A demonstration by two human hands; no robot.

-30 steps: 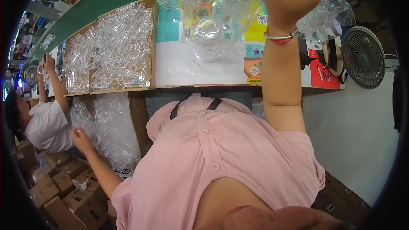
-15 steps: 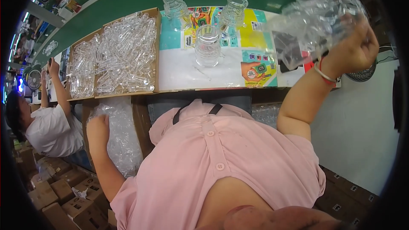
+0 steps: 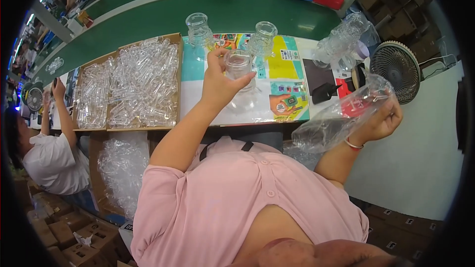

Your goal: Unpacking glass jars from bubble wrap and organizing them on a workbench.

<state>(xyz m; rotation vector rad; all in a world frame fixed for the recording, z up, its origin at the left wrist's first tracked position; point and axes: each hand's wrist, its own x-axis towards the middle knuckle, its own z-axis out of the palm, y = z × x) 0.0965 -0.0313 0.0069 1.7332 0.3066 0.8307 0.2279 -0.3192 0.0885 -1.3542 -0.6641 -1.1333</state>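
Clear jar [image 3: 238,65] ~ctr of frame, L hand [image 3: 221,81] grasping it. Clear bag [image 3: 324,127] right of ctr, gripped in R hand [image 3: 383,121]. 2 other jars [image 3: 262,39] upper ctr. Cardbd box [image 3: 180,86] w/ clear plastic pcs [image 3: 143,84], left. Fan [image 3: 395,71] at right.

- Left hand [image 3: 221,81] is gripping a clear jar [image 3: 239,65], blocking mid-mat.
- Two rear jars [image 3: 263,38] are standing behind, obstructing straight reach.
- Cardboard tray [image 3: 179,81] is walling off the left.
- Right hand [image 3: 381,122] is holding a clear plastic bag [image 3: 326,126], screening front right; desk fan [image 3: 395,71] is crowding behind.
- Gap is running between right rear jar and bagged jars [image 3: 343,43].
- Green benchtop [image 3: 247,7] is leaving room behind.
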